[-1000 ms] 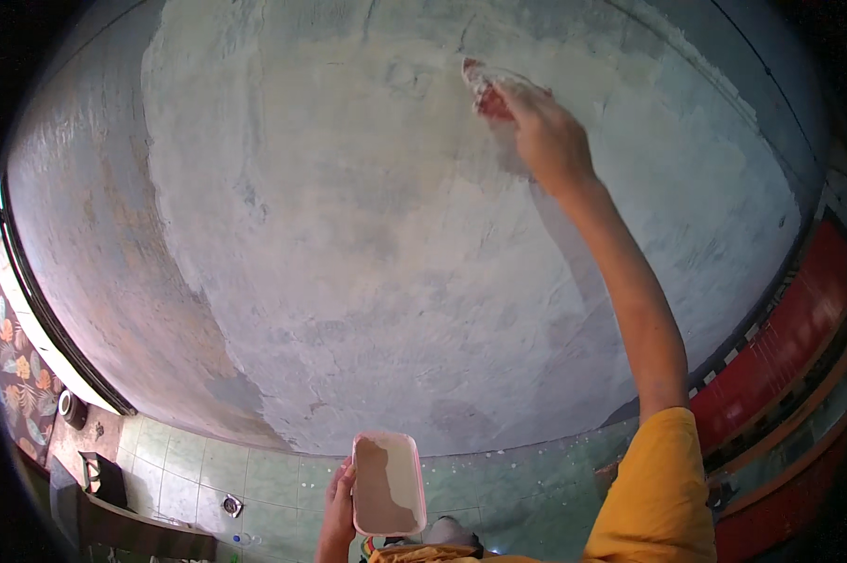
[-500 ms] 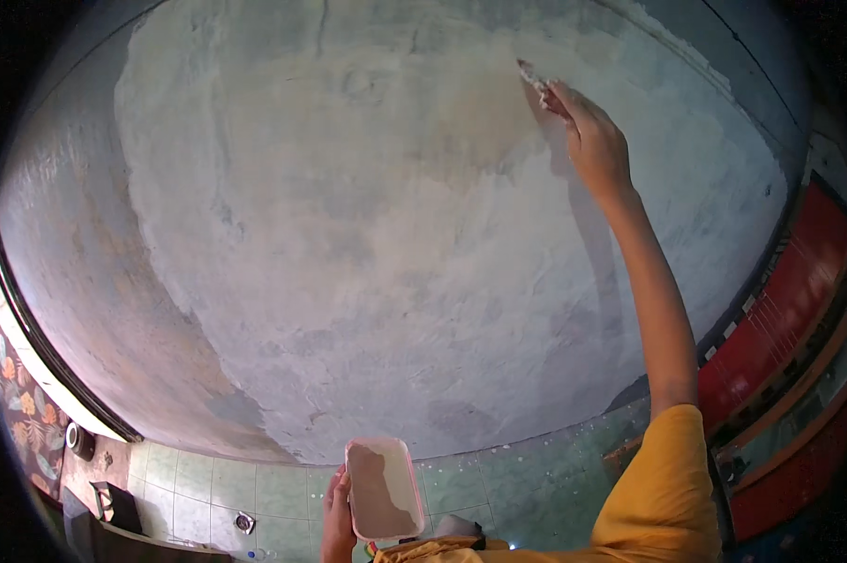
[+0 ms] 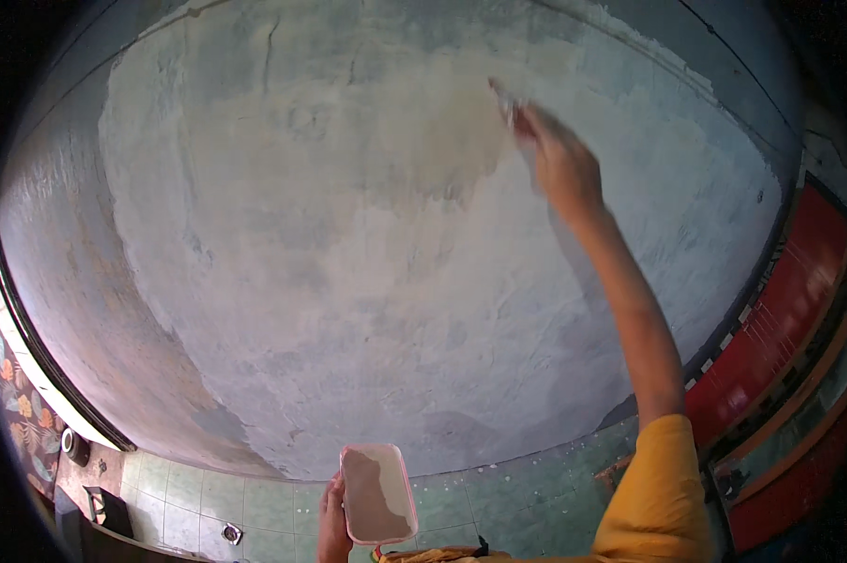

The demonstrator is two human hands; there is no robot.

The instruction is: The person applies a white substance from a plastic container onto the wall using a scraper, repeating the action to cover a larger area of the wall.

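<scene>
My right hand (image 3: 564, 167), slightly blurred, is stretched up toward the upper right of the wall (image 3: 330, 281). Its fingers are closed round a putty knife (image 3: 501, 98), smeared with white and seen nearly edge-on, its tip at the wall. Whether the blade presses on the surface I cannot tell. A wide patch of pale, uneven filler covers the wall, with a yellowish-grey area left of the knife. Low down, my left hand (image 3: 332, 525) grips the left side of a rectangular plastic tub (image 3: 405, 483) with a pink rim. Its inside looks pale, partly in brownish shadow.
Green floor tiles (image 3: 269, 502) with white specks run along the wall's foot. At the right stands a red cabinet (image 3: 771, 328) with wooden edges. A dark box-like object (image 3: 109, 509), a small square drain (image 3: 231, 534) and a patterned curtain (image 3: 25, 403) are at lower left.
My right hand and the putty knife have moved left and a little down in the picture. The tub in my left hand sits slightly lower and further left. The whole view has shifted somewhat.
</scene>
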